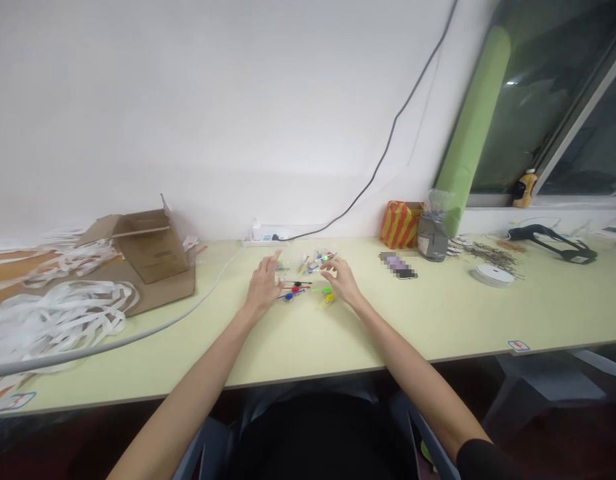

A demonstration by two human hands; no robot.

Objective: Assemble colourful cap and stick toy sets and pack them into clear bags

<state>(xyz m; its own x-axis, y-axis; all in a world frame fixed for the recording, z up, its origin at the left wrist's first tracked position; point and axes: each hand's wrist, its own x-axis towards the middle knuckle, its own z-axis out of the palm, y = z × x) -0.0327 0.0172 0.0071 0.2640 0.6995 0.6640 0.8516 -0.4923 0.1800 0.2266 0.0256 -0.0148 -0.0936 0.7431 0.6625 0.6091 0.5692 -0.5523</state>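
Small coloured plastic arrow pieces with round hubs lie on the table between my hands. A black arrow piece (298, 284), a red arrow piece (295, 289) and a blue arrow piece (289, 297) point sideways beside my left hand (263, 285). That hand has its fingers apart, the index finger raised, and nothing visible in it. My right hand (342, 280) is curved with its fingertips apart, just above a green piece (327, 291) and a yellow piece (329, 299). Beyond the fingertips lies a mixed cluster of small coloured pieces (313, 261), blurred, seemingly in clear plastic.
An open cardboard box (153, 247) and a heap of white straps (63, 313) are at left. A cable (388, 143) runs down to a power strip (268, 235). At right are a phone (399, 265), a striped bag (395, 225), a grey package (432, 237) and a white spool (493, 275).
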